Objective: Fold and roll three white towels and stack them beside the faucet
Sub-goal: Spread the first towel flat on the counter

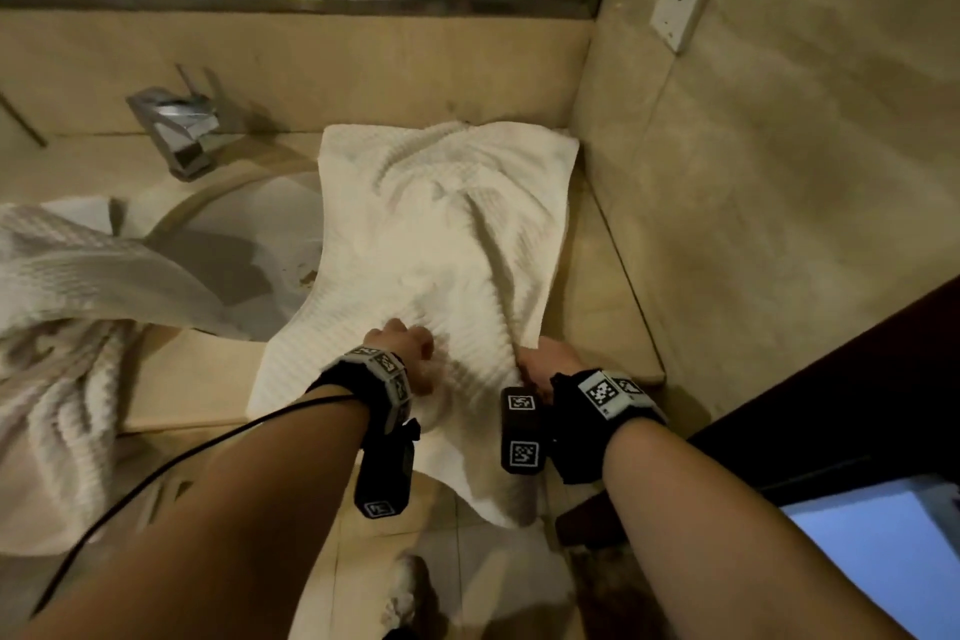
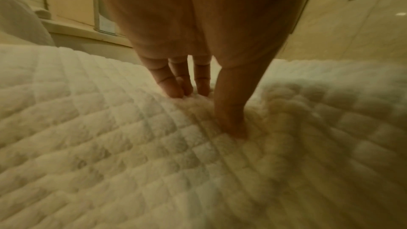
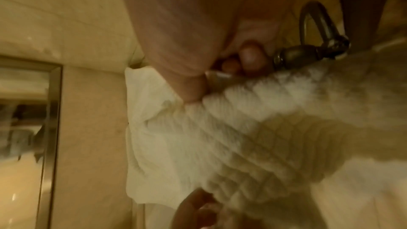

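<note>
Towel (image 1: 441, 234) lies on worktop (image 1: 597, 276), long axis running away from person, near end overhanging; left hand (image 1: 402, 346) presses straight fingers on top, right hand (image 1: 548, 364) pinches right edge.

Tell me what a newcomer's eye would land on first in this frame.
First, the white towel spread lengthwise over the counter right of the sink, its near end hanging over the front edge. Next, the two hands at that near end: the left hand presses straight fingers into it, while the right hand grips its right edge. More white towelling lies heaped at the left, with the faucet behind the sink.
</note>
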`<state>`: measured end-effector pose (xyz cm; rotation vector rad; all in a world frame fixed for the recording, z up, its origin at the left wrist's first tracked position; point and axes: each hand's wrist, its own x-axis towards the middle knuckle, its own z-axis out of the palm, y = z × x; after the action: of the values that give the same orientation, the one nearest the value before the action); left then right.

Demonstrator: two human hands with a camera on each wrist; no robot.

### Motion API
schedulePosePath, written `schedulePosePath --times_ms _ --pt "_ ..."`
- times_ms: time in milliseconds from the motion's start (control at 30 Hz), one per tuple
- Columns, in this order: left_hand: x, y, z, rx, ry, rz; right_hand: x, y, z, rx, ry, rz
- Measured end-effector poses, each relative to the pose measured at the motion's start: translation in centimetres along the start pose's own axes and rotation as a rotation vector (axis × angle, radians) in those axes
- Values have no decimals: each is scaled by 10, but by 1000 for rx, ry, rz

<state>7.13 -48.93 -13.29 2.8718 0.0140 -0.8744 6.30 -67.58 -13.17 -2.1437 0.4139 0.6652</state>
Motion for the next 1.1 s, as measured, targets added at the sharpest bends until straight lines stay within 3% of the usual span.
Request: schedulePosePath --times_ms 200,267,333,400,500,667,767,933,1100 --pt "8 -16 -16 106 -32 10 -8 16 -61 -159 469 68" --pt "7 -27 -21 138 -45 -10 -4 26 -79 -151 551 91" --pt "4 -36 -22 166 -72 -15 -3 30 -83 -144 539 110" --pt "0 -37 -22 174 -100 -22 -5 37 -74 -126 427 129" --pt "-5 -26 -17 174 -80 -11 -11 56 -57 38 335 150" --pt "-9 13 -3 152 -7 130 -22 81 -47 16 216 203" --pt "-11 27 7 215 32 161 -29 86 -46 -49 318 138" --pt "-12 40 3 213 9 223 -36 72 -70 -438 561 -57" --pt "-15 61 7 90 28 305 -33 69 -72 -702 432 91"
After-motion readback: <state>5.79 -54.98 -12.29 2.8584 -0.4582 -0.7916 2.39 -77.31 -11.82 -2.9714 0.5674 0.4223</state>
